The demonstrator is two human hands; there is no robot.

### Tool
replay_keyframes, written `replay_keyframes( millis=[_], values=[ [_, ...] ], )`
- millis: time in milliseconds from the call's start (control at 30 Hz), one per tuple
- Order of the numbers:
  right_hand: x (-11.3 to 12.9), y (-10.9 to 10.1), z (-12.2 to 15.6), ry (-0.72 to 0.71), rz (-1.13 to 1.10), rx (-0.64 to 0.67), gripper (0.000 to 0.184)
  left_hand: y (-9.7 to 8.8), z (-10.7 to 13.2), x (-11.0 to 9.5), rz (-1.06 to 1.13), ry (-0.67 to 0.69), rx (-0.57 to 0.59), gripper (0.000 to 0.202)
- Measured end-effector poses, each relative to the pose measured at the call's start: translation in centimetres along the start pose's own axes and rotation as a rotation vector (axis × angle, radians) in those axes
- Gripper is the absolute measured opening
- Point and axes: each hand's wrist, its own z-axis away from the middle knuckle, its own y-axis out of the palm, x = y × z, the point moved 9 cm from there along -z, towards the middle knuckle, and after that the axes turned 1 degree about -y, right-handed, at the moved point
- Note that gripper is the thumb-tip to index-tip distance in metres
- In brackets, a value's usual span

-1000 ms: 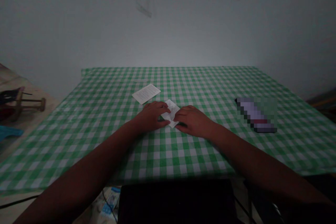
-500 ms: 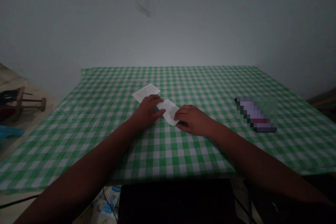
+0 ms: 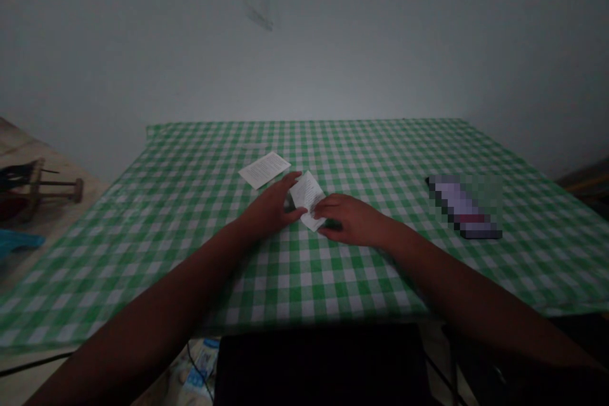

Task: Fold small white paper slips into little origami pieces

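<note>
A narrow white paper slip (image 3: 308, 196) lies between my hands on the green-and-white gingham tablecloth (image 3: 371, 146), and it looks creased or folded. My left hand (image 3: 271, 208) straddles the slip's left edge, with fingertips near its upper corner and thumb at its lower side. My right hand (image 3: 345, 220) covers the slip's lower right end, hiding part of it. A second printed paper card (image 3: 264, 170) lies flat just beyond my left fingers, not touching them.
A pixelated, unreadable long object (image 3: 464, 208) lies on the cloth to the right. A dark rectangular object (image 3: 318, 361) sits below the table's near edge. A wooden spool-like rack (image 3: 52, 190) and a blue item (image 3: 19, 242) lie beyond the table's left side. A wall stands behind.
The slip has turned more upright and looks shorter than before. My left hand has moved right, away from the printed card, and its fingers now reach the slip's upper corner.
</note>
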Motion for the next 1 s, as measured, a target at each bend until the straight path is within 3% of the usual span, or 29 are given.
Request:
replay_keyframes(
  millis=[200,500,733,1000],
  values=[
    [-0.1,0.0,0.1,0.01,-0.035,0.0,0.028,0.1,-0.2,0.7,-0.001,-0.096,-0.072,0.09],
    [0.1,-0.1,0.1,0.013,-0.105,-0.013,0.029,-0.5,0.2,-3.0,-0.094,0.182,-0.17,0.078],
    [0.0,0.1,0.0,0.03,-0.139,-0.008,0.027,1.0,0.0,-3.1,-0.181,0.217,0.061,0.04],
    [-0.7,0.1,0.2,0.05,-0.074,-0.01,0.028,2.1,-0.2,-1.9,-0.191,0.14,0.176,0.033]
  ],
)
